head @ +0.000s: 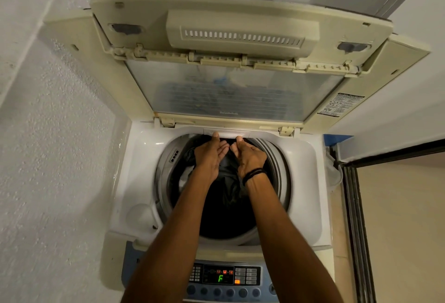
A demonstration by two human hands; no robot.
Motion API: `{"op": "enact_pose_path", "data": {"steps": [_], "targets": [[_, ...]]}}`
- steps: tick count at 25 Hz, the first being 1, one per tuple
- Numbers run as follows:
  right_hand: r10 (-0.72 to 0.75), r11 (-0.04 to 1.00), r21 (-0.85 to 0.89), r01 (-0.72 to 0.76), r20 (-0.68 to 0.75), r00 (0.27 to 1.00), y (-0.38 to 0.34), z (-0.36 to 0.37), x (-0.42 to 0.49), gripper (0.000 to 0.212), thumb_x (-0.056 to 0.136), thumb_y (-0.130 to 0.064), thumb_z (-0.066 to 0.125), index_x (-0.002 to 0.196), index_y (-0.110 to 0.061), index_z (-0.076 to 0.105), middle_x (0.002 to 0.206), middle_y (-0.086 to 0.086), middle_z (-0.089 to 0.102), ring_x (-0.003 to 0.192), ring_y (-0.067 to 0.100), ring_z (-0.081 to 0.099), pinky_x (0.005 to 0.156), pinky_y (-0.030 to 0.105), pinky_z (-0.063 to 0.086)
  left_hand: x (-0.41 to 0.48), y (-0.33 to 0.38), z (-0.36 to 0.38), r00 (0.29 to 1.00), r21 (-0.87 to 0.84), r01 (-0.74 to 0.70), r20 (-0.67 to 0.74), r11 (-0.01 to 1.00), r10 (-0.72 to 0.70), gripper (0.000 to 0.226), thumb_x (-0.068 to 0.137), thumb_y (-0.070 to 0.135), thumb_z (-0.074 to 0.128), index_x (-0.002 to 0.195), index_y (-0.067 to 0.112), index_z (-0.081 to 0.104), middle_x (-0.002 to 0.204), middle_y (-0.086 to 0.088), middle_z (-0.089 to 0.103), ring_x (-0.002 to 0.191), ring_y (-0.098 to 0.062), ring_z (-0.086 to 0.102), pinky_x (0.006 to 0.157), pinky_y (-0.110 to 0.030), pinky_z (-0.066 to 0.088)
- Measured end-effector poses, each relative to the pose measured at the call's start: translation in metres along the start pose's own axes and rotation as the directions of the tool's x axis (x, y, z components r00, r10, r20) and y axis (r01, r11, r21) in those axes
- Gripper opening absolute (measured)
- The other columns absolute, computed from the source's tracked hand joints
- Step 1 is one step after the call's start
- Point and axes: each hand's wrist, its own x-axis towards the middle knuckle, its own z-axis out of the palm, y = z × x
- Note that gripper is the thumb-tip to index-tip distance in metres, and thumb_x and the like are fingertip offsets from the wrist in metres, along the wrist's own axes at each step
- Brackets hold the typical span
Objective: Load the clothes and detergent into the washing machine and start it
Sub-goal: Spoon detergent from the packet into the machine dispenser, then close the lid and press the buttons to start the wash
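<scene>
The top-loading washing machine (301, 158) stands with its lid (240, 37) raised. Dark clothes (228, 182) lie in the drum. Both my arms reach over the drum to its back rim. My left hand (209, 155) has its thumb tip on the white detergent drawer (226, 132), and its fingers are relaxed over the clothes. My right hand (250, 155), with a black band on the wrist, touches the drawer's lower edge with its thumb. Its fingers are loosely curled and hold nothing. The control panel (224, 276) at the front is lit and shows a green "F".
A textured white wall (48, 146) runs close along the machine's left side. On the right are a dark metal door frame (356, 218) and beige floor tiles (404, 230). A blue object (337, 139) shows behind the machine's right rear corner.
</scene>
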Motion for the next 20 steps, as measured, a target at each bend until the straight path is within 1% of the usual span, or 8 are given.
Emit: {"op": "enact_pose_path", "data": {"steps": [2, 4, 6, 8, 12, 14, 18, 20], "targets": [[0.006, 1.0, -0.015, -0.006, 0.009, 1.0, -0.004, -0.004, -0.009, 0.011, 0.086, 0.007, 0.067, 0.078, 0.0, 0.068, 0.078, 0.005, 0.072, 0.062, 0.014, 0.067, 0.055, 0.019, 0.058, -0.014, 0.008, -0.002, 1.0, -0.009, 0.012, -0.009, 1.0, -0.012, 0.043, 0.101, 0.032, 0.057, 0.121, -0.007, 0.059, 0.107, -0.019, 0.071, 0.09, -0.019, 0.072, 0.073, -0.023, 0.062], [0.005, 1.0, -0.009, -0.004, 0.032, 0.999, -0.011, -0.008, -0.024, 0.011, 0.087, 0.008, 0.065, 0.079, 0.001, 0.067, 0.083, 0.007, 0.071, 0.066, 0.015, 0.066, 0.064, 0.022, 0.061, -0.03, 0.02, -0.006, 1.0, -0.034, 0.004, -0.001, 0.999, -0.004, 0.041, 0.103, 0.031, 0.053, 0.119, -0.005, 0.06, 0.103, -0.017, 0.071, 0.088, -0.018, 0.072, 0.069, -0.022, 0.06], [-0.008, 1.0, 0.025, 0.007, 0.057, 0.998, -0.022, -0.011, -0.042, 0.01, 0.089, 0.004, 0.066, 0.079, 0.002, 0.065, 0.079, 0.009, 0.067, 0.067, 0.016, 0.065, 0.072, 0.025, 0.061, -0.053, 0.034, -0.011, 1.0, -0.065, -0.017, 0.018, 0.998, 0.018, 0.038, 0.104, 0.03, 0.051, 0.118, -0.004, 0.06, 0.104, -0.018, 0.07, 0.09, -0.018, 0.071, 0.068, -0.021, 0.059], [-0.036, 0.997, 0.068, 0.03, 0.095, 0.995, -0.038, -0.014, -0.065, 0.013, 0.09, 0.002, 0.066, 0.077, 0.002, 0.065, 0.073, 0.01, 0.065, 0.066, 0.017, 0.065, 0.068, 0.024, 0.062, -0.081, 0.05, -0.011, 0.998, -0.076, -0.046, 0.038, 0.996, 0.049, 0.039, 0.104, 0.032, 0.051, 0.115, -0.004, 0.061, 0.102, -0.016, 0.07, 0.092, -0.02, 0.07, 0.073, -0.023, 0.058], [-0.093, 0.991, 0.118, 0.07, 0.204, 0.975, -0.075, -0.007, -0.117, 0.003, 0.088, 0.006, 0.063, 0.086, 0.006, 0.065, 0.078, 0.016, 0.067, 0.07, 0.023, 0.067, 0.065, 0.026, 0.062, -0.139, 0.081, 0.003, 0.989, -0.083, -0.114, 0.088, 0.99, 0.121, 0.031, 0.101, 0.029, 0.057, 0.103, -0.001, 0.065, 0.097, -0.017, 0.072, 0.092, -0.023, 0.071, 0.081, -0.029, 0.059], [-0.139, 0.984, 0.146, 0.103, 0.263, 0.955, -0.096, 0.0, -0.141, 0.005, 0.088, 0.007, 0.063, 0.083, 0.005, 0.065, 0.075, 0.015, 0.068, 0.065, 0.022, 0.068, 0.063, 0.027, 0.062, -0.166, 0.097, 0.014, 0.977, -0.099, -0.149, 0.136, 0.984, 0.162, 0.031, 0.1, 0.03, 0.059, 0.104, 0.001, 0.065, 0.096, -0.015, 0.072, 0.094, -0.023, 0.071, 0.086, -0.033, 0.058], [-0.266, 0.956, 0.223, 0.192, 0.376, 0.888, -0.137, 0.011, -0.184, 0.007, 0.091, -0.001, 0.064, 0.085, 0.001, 0.066, 0.075, 0.011, 0.068, 0.063, 0.016, 0.069, 0.071, 0.029, 0.062, -0.204, 0.13, 0.032, 0.95, -0.13, -0.211, 0.205, 0.969, 0.234, 0.036, 0.097, 0.04, 0.061, 0.101, 0.005, 0.065, 0.092, -0.012, 0.072, 0.092, -0.021, 0.071, 0.079, -0.029, 0.059], [-0.379, 0.925, 0.178, 0.335, 0.372, 0.847, -0.149, 0.013, -0.201, 0.01, 0.092, -0.011, 0.066, 0.086, -0.002, 0.068, 0.075, 0.009, 0.069, 0.062, 0.015, 0.068, 0.069, 0.029, 0.061, -0.216, 0.146, 0.037, 0.941, -0.094, -0.274, 0.178, 0.957, 0.287, 0.041, 0.094, 0.045, 0.064, 0.105, 0.006, 0.065, 0.091, -0.012, 0.073, 0.086, -0.02, 0.072, 0.079, -0.031, 0.06]]}}
